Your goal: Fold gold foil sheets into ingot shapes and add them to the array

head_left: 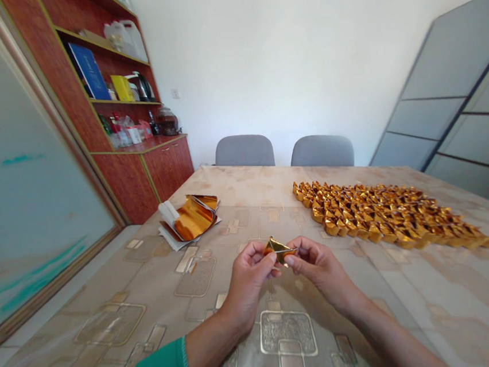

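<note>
A small folded piece of gold foil paper (280,249) is held up over the table, in the middle of the head view. My left hand (252,266) pinches its left end between thumb and fingers. At its right corner, my right hand (315,260) grips it the same way. Beyond my left hand lies a stack of gold foil sheets (193,218) with white backing, loosely curled. Many folded gold paper ingots (368,212) stand packed in rows on the right side of the table.
A patterned plastic cloth covers the table (285,332). Two grey chairs (245,150) stand at its far edge, before a white wall. Left of them is a red-brown cabinet (165,168) with bottles, a kettle and jugs. A sliding door (32,181) is at far left.
</note>
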`<state>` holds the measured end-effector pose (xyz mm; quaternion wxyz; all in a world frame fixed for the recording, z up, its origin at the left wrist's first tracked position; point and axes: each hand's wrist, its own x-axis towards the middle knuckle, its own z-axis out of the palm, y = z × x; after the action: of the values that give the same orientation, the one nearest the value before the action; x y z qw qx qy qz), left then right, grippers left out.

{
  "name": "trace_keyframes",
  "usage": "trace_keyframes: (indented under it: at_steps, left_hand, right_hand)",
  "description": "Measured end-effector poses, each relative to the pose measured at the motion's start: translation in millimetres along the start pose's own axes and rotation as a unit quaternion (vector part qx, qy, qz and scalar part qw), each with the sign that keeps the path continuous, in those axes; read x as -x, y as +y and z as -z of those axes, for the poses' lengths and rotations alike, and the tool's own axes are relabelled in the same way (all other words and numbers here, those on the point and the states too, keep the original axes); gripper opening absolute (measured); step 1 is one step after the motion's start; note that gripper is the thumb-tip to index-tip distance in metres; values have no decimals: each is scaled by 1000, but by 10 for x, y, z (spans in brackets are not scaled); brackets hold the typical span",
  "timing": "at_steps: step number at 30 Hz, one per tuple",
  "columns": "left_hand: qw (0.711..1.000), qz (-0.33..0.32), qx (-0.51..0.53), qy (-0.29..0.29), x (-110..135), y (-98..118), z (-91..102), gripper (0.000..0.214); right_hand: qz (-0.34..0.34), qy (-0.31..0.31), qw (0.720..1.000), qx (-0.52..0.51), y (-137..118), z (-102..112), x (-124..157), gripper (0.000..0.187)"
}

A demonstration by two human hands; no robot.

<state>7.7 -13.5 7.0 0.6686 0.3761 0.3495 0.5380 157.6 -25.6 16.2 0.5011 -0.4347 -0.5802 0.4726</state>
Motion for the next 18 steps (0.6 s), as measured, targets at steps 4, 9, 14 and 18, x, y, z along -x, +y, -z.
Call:
trace_keyframes:
  at_steps: [4,9,14,18]
  left_hand:
    - [999,22,29,-16,10,22,-1,31]
    - [998,20,38,-48,8,21,28,27]
    - [999,1,24,-37,-7,15,47,22]
    - [999,2,23,-27,-16,13,45,24]
  right_hand:
    - [-2,-2,1000,-4,-11,31,2,30]
    - [9,-14,1000,-18,-15,83,-2,21]
    - [17,-14,1000,-20,27,76,-11,24]
    - [22,-4,1000,-6,73,57,-9,26]
